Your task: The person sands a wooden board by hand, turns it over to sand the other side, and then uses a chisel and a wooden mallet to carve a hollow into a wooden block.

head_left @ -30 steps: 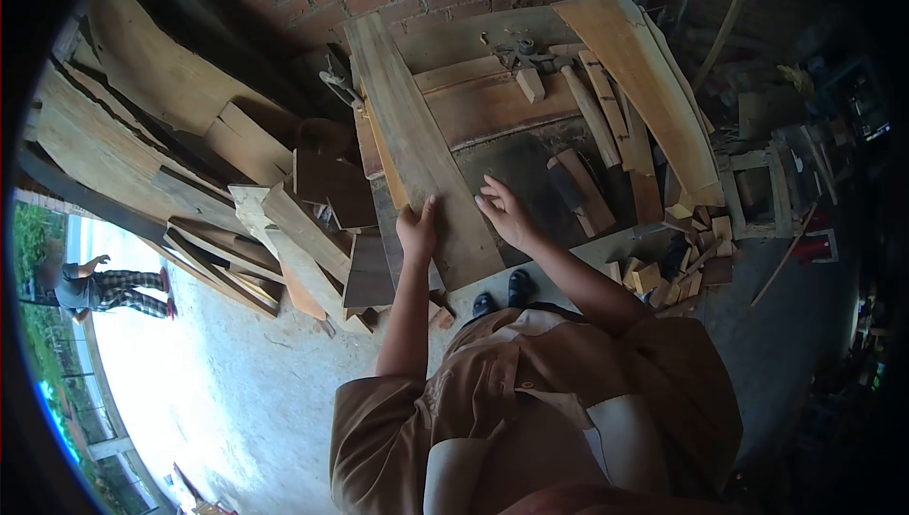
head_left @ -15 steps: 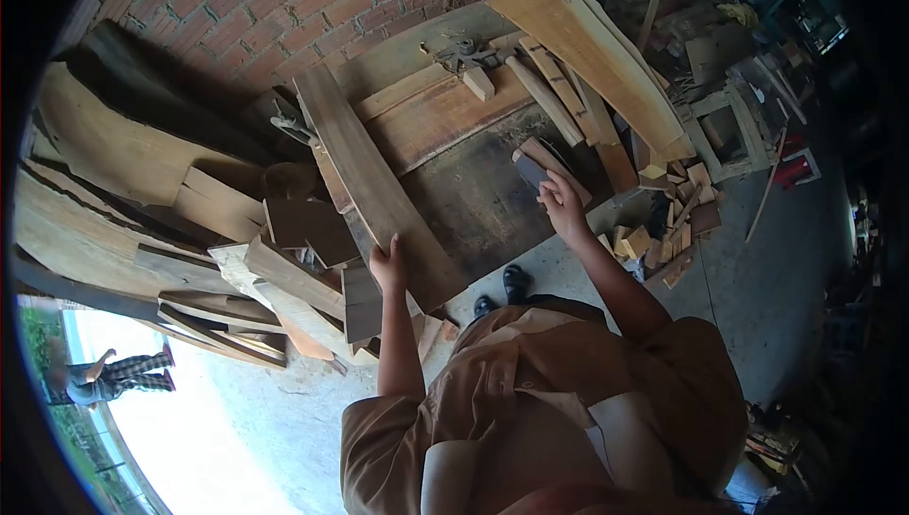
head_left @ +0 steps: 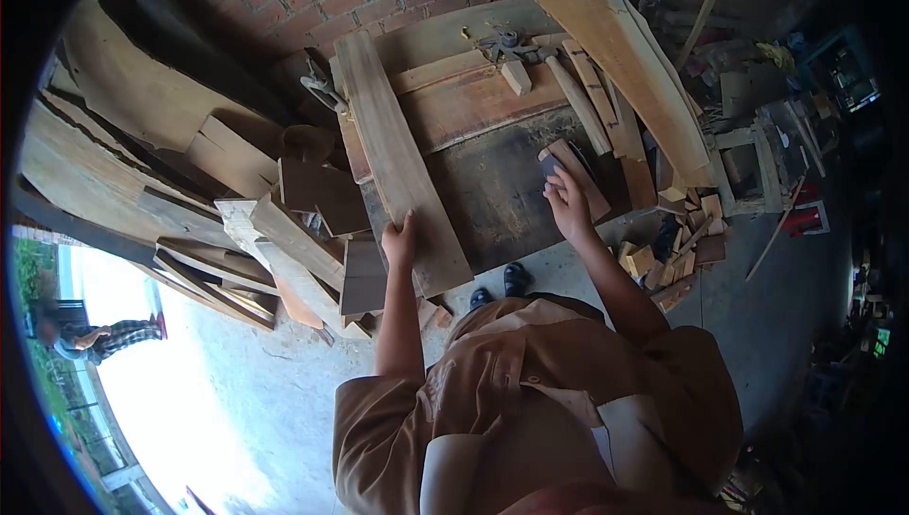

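My left hand (head_left: 400, 242) grips the near end of a long wooden board (head_left: 398, 146), thumb on its upper face and fingers hidden at its edge. The board lies lengthwise over the left side of a dark-stained worktable (head_left: 502, 193). Over the table's right part is my right hand (head_left: 570, 207), fingers apart and slightly bent. Its fingertips are at a small dark flat piece (head_left: 549, 165), lying against a short wood block (head_left: 582, 179). Whether they touch it is hard to see.
A metal tool (head_left: 511, 44), a pale wood block (head_left: 516, 78) and a round wooden bar (head_left: 579, 103) lie toward the back. Planks are stacked at left (head_left: 227, 155), offcuts (head_left: 663, 255) on the floor at right. A person (head_left: 104, 337) is outside, far left.
The view has shifted, so the table sits farther right in the picture. My right hand has come closer over the dark flat piece. The left hand keeps its hold on the board.
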Demonstrator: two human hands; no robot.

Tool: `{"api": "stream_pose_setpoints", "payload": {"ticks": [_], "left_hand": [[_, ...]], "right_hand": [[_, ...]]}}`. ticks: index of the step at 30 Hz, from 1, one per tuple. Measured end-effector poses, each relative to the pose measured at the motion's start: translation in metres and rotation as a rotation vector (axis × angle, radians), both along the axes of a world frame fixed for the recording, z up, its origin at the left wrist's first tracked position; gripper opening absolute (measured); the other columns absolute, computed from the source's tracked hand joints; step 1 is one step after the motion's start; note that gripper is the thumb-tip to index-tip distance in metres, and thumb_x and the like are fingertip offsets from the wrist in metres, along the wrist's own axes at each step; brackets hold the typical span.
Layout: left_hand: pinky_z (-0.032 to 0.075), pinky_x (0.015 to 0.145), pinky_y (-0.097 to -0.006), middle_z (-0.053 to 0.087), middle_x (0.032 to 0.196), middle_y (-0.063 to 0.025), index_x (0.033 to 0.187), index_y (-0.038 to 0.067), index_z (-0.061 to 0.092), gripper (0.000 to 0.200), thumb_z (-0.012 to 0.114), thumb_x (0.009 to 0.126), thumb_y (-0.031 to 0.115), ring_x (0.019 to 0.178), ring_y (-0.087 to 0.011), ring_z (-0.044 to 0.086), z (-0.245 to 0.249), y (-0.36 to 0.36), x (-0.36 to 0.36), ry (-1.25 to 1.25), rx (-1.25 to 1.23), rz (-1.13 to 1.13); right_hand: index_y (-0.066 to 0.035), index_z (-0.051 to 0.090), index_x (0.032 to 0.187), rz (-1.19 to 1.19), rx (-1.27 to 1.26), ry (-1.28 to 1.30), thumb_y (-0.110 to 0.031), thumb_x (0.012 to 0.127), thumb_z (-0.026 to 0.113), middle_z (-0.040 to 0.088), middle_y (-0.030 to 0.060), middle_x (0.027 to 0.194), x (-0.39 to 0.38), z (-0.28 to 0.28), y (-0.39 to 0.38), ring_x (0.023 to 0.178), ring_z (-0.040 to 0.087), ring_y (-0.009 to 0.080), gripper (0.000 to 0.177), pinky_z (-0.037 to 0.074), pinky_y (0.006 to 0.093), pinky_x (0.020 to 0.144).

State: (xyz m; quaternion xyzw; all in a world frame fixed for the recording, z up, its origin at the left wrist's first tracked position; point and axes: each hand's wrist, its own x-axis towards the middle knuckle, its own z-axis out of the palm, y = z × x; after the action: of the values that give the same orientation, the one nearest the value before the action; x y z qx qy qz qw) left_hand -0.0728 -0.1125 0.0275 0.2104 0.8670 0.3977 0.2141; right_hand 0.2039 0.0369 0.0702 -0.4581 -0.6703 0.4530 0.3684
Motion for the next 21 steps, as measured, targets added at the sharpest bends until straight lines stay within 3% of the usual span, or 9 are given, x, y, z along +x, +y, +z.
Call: {"api": "stream_pose_setpoints", "payload": {"ticks": [7, 9, 17, 21], "left_hand": [[0.046, 0.068, -0.0401, 0.059, 0.074, -0.0232, 0.077, -0.007, 0.057, 0.053, 0.066, 0.07, 0.046, 0.077, -0.0354, 0.06, -0.004, 0.003, 0.002, 0.013, -0.038, 0.046], [0.046, 0.068, -0.0406, 0.059, 0.074, -0.0233, 0.077, -0.006, 0.057, 0.053, 0.066, 0.069, 0.045, 0.077, -0.0366, 0.06, 0.003, 0.004, 0.01, 0.092, -0.034, 0.076], [0.044, 0.063, -0.0456, 0.059, 0.075, -0.022, 0.085, -0.003, 0.054, 0.045, 0.065, 0.072, 0.039, 0.073, -0.0399, 0.057, 0.036, -0.005, 0.016, 0.426, -0.061, 0.096], [0.044, 0.063, -0.0453, 0.058, 0.077, -0.0214, 0.09, -0.001, 0.052, 0.042, 0.063, 0.074, 0.036, 0.074, -0.0389, 0.057, 0.047, -0.019, 0.009, 0.541, -0.082, 0.097]], "right_hand": [[-0.001, 0.041, 0.121, 0.03, -0.007, -0.077, -0.015, 0.086, 0.053, 0.055, 0.017, 0.106, -0.003, 0.022, 0.003, 0.082, 0.059, 0.0221, 0.04, 0.046, 0.0302, 0.071], [0.001, 0.038, 0.124, 0.053, 0.013, -0.096, -0.012, 0.087, 0.051, 0.053, 0.0166, 0.107, 0.004, 0.022, 0.006, 0.084, 0.058, 0.0185, 0.041, 0.046, 0.0266, 0.072], [-0.001, 0.041, 0.122, -0.027, 0.065, 0.024, -0.013, 0.086, 0.052, 0.055, 0.0156, 0.104, 0.037, -0.013, 0.034, 0.083, 0.058, 0.02, 0.039, 0.046, 0.0293, 0.071], [0.0, 0.04, 0.122, -0.028, 0.063, -0.022, -0.013, 0.087, 0.05, 0.055, 0.0149, 0.105, 0.042, 0.001, 0.044, 0.085, 0.057, 0.0194, 0.039, 0.046, 0.0286, 0.073]]}}
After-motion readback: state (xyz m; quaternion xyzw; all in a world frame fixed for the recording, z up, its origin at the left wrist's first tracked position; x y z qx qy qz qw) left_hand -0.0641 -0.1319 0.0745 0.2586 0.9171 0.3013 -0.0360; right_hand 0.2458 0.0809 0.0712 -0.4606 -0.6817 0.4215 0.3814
